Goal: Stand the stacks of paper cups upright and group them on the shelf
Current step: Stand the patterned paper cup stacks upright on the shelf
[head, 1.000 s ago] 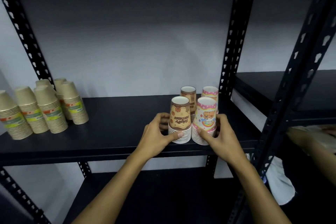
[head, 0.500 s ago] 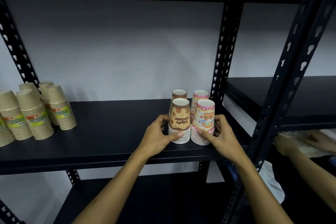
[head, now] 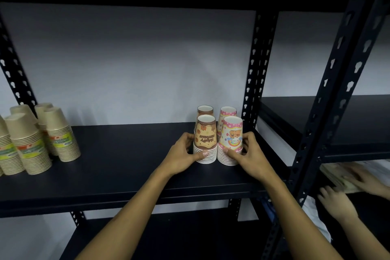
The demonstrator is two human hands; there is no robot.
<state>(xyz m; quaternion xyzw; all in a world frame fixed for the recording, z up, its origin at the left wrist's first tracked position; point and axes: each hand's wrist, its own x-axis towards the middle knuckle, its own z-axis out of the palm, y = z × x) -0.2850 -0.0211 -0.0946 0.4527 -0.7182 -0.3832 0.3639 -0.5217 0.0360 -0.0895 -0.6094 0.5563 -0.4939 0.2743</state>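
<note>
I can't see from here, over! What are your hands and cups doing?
Left hand grips brown stack. Right hand grips pink stack. Both upright, touching. Nothing blocking.

— Any lettering you can make out?

— Only on the two front stacks, and it stands upside down, since the cups are mouth-down. The pink cup stack [head: 230, 141] carries rainbow-coloured letters under two cartoon bears; they look like "HAPPY BIRTHDAY", though only part is legible.

— And the brown cup stack [head: 205, 139]?

— Two lines of dark inverted lettering on a cream panel, too blurred to read.

— The kraft cup stacks [head: 61, 135] on the left?

— Green and red label bands, print far too small to read.
</note>
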